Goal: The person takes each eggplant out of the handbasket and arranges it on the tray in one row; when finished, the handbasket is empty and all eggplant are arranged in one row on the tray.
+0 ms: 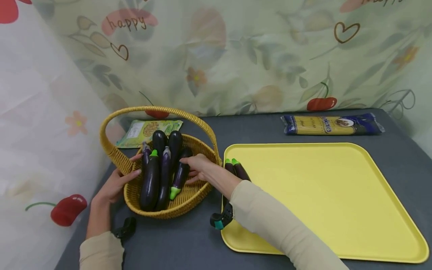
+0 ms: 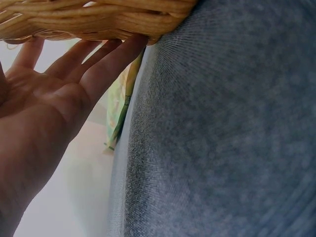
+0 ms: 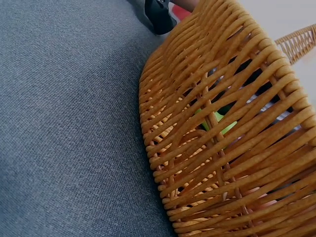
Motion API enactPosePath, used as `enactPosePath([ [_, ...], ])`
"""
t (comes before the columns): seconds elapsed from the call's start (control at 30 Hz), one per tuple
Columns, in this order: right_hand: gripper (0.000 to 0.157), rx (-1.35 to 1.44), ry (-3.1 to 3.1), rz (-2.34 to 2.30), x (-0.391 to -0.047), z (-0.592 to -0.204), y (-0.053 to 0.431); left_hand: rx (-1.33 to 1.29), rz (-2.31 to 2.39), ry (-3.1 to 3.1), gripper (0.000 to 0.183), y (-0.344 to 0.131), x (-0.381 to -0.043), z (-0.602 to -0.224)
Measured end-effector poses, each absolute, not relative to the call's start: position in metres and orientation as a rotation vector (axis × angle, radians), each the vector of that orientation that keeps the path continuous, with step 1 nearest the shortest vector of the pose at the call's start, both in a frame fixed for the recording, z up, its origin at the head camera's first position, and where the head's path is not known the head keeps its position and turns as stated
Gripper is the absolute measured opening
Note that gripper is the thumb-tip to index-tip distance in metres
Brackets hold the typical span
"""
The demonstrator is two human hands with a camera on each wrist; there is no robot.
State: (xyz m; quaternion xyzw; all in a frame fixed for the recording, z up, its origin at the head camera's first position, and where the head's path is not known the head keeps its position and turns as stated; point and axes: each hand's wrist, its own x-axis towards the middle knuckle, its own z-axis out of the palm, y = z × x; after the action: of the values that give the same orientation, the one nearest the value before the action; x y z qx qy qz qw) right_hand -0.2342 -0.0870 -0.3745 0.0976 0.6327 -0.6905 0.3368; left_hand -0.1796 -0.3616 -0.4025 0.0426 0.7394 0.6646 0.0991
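Note:
A wicker basket (image 1: 162, 214) with a tall arched handle holds several dark purple eggplants (image 1: 150, 183), some with bright green caps. My left hand (image 1: 113, 185) grips the basket's left rim near the foot of the handle, thumb over the edge. In the left wrist view, the fingers (image 2: 106, 69) of that hand lie against the wicker from outside. Inside the basket at its right side, my right hand (image 1: 200, 168) holds an eggplant (image 1: 180, 176) whose green cap points toward me. The right wrist view has the basket wall (image 3: 222, 128) in front of that hand, mostly hiding it.
Right of the basket lies a yellow tray (image 1: 324, 202); two green-capped eggplants (image 1: 240, 171) at its left edge are partly hidden by my right forearm. A pasta pack (image 1: 332, 125) lies behind the tray, a green food packet (image 1: 141, 131) behind the basket. Patterned cloth hangs behind.

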Motion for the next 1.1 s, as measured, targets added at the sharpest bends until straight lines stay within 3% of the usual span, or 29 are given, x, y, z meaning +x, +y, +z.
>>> enactPosePath([
  [0.33, 0.075, 0.221, 1.722, -1.751, -0.231, -0.375, -0.088, 0.107, 1.952, 2.187, 0.054, -0.360, -0.179, -0.400],
  [0.63, 0.068, 0.193, 1.757, -1.752, -0.231, -0.376, -0.088, 0.109, 1.943, 2.210, 0.054, -0.360, -0.180, -0.400],
  [0.83, 0.054, 0.208, 1.776, -1.851, -0.230, -0.375, -0.087, 0.107, 1.953, 2.203, 0.054, -0.359, -0.179, -0.400],
  [1.1, 0.067, 0.142, 1.831, -1.879, -0.224, -0.359, -0.080, 0.097, 1.946, 2.205, 0.053, -0.360, -0.179, -0.400],
])
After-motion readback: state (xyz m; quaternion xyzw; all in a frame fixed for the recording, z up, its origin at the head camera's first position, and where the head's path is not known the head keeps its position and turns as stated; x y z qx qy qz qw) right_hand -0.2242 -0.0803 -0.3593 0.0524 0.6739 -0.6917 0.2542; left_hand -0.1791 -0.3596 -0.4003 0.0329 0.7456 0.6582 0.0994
